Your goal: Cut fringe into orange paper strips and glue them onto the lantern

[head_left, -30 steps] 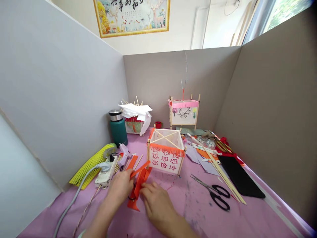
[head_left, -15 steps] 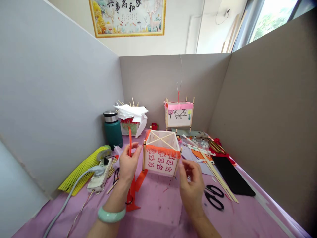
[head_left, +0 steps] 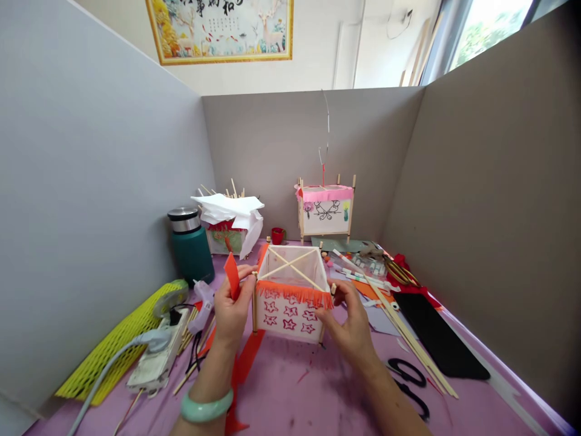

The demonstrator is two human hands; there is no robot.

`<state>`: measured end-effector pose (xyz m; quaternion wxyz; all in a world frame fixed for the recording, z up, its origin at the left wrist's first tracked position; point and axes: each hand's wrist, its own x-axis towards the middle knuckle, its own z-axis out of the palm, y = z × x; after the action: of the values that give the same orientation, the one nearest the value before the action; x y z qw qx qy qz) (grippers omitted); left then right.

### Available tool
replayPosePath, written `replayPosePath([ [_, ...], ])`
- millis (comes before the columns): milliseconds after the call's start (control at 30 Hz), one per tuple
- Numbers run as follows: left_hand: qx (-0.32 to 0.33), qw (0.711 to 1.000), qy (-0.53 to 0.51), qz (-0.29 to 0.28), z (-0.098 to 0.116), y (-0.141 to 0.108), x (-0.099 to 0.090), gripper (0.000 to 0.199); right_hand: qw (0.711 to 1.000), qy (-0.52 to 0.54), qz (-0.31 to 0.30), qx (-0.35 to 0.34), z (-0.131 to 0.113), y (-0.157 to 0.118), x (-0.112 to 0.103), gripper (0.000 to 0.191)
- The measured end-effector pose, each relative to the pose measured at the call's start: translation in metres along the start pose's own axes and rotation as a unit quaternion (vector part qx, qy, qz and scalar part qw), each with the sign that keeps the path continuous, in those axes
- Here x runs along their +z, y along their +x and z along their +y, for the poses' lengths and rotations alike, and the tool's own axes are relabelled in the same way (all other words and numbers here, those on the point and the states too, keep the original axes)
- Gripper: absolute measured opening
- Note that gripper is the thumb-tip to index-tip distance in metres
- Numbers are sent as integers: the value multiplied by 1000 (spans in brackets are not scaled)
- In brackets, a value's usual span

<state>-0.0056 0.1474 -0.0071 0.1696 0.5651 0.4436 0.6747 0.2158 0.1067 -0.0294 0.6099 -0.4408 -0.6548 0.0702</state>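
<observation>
A box-shaped paper lantern (head_left: 290,315) stands upright in the middle, with red stars on its front, orange fringe (head_left: 297,293) along the top edge and crossed sticks (head_left: 290,264) over its open top. My left hand (head_left: 233,306) holds an orange paper strip (head_left: 232,274), with its fingertips at the lantern's left front post. At the right front corner, my right hand (head_left: 349,324) grips the lantern between thumb and fingers. More orange paper (head_left: 249,357) lies on the table beneath and beside my left forearm.
Behind stand a pink-trimmed lantern (head_left: 327,217), a lantern under white paper (head_left: 227,239) and a green bottle (head_left: 192,245). Left are a power strip (head_left: 157,357) and glue gun (head_left: 202,306). Right lie scissors (head_left: 408,384), wooden strips (head_left: 408,336) and a black slab (head_left: 438,333).
My right hand has closed on the lantern's right corner. My left fingertips have reached its left post, and the orange strip now tilts. The view has shifted slightly.
</observation>
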Motion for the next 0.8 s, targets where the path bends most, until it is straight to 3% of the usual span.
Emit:
replayPosePath([
  [100, -15, 998, -58, -35, -5, 0, -1, 31, 994, -53, -64, 72, 1, 4, -9, 55],
  [233, -28, 994, -92, -51, -5, -1, -1, 26, 969, -133, -179, 108, 7, 4, -13, 32],
  [300, -38, 993, -104, -52, -5, -1, 0, 25, 963, -156, -196, 104, 11, 3, -11, 26],
  [600, -35, 990, -128, -37, -11, 0, 6, 26, 981, -108, -145, 66, 18, 2, -3, 32],
  [700, -8, 992, -115, -53, -10, -2, 4, 25, 997, -47, -55, 39, 16, 2, -6, 43],
  [800, 8, 993, -104, -61, -9, -4, 3, 24, 999, -9, 30, 28, 14, 3, -5, 42],
])
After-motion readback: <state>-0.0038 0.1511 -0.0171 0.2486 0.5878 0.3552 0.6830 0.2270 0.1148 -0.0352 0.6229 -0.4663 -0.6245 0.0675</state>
